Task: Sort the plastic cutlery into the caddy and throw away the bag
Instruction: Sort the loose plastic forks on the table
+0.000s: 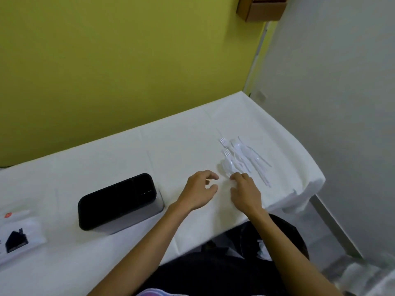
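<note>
Nothing is held yet: the right hand [245, 192] has its fingertips down on the near end of the white cutlery pile [243, 159], and the left hand [199, 190] is open and curled just beside it, holding nothing. Forks, spoons and knives lie mixed on the white table [181, 142]. A good way is to pick one kind at a time, pinch by the handles, then carry them left to the black caddy [119, 202], well apart. I cannot see the bag clearly.
</note>
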A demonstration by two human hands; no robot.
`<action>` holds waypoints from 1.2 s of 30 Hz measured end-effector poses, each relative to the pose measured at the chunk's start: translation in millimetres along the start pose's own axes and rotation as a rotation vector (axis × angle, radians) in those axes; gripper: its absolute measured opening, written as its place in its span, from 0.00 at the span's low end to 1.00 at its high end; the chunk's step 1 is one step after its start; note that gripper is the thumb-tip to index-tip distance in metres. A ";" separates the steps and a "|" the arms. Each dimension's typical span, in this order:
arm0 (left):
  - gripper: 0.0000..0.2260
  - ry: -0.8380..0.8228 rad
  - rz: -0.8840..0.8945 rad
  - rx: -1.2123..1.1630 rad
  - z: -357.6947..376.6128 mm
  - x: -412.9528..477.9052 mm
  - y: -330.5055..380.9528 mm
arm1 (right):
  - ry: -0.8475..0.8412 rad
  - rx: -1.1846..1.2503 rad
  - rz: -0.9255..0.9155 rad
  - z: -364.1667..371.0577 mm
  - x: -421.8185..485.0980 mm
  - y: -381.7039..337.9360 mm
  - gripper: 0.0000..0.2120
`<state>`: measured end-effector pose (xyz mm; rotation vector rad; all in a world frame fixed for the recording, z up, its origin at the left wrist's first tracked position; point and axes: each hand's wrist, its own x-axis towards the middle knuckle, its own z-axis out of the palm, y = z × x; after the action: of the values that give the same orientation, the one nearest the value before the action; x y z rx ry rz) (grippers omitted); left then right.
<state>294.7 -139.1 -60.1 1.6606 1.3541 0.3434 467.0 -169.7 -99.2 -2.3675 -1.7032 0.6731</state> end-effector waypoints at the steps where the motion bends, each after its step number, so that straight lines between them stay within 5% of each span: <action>1: 0.12 0.024 -0.063 -0.035 7.3 4.8 -1.0 | 0.012 0.008 -0.001 0.1 2.3 3.8 0.16; 7: 0.23 0.113 -0.376 -0.330 33.6 30.5 -1.8 | 0.078 0.103 -0.130 -1.2 3.8 6.2 0.07; 11: 0.15 0.183 -0.418 -0.510 39.3 52.3 1.5 | 0.052 0.139 -0.269 -5.0 2.9 4.6 0.04; 14: 0.11 0.213 -0.505 -0.689 39.5 64.4 -2.2 | 0.080 0.194 -0.197 -10.8 15.8 14.2 0.08; 17: 0.12 0.249 -0.564 -0.812 39.5 68.9 -5.2 | 0.112 -0.020 -0.151 -10.8 27.1 24.2 0.09; 22: 0.10 0.297 -0.541 -0.632 44.4 74.2 -12.2 | 0.006 -0.206 -0.166 -8.7 34.7 19.8 0.08; 26: 0.21 0.337 -0.443 -0.486 51.0 77.4 -16.2 | -0.098 0.118 -0.126 -19.9 35.0 5.4 0.08; 29: 0.16 0.338 -0.409 -0.467 49.8 80.8 -15.6 | -0.125 0.232 -0.152 -25.5 35.9 0.6 0.11; 33: 0.17 0.354 -0.463 -0.535 49.5 82.0 -12.4 | 0.082 -0.023 -0.108 -26.1 44.3 15.6 0.12; 36: 0.10 0.351 -0.471 -0.703 50.7 82.6 -10.3 | 0.049 -0.220 -0.102 -20.8 43.7 24.3 0.09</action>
<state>353.1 -91.3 -121.7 0.6975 1.5858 0.7493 508.2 -134.6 -101.5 -2.3930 -1.9510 0.4273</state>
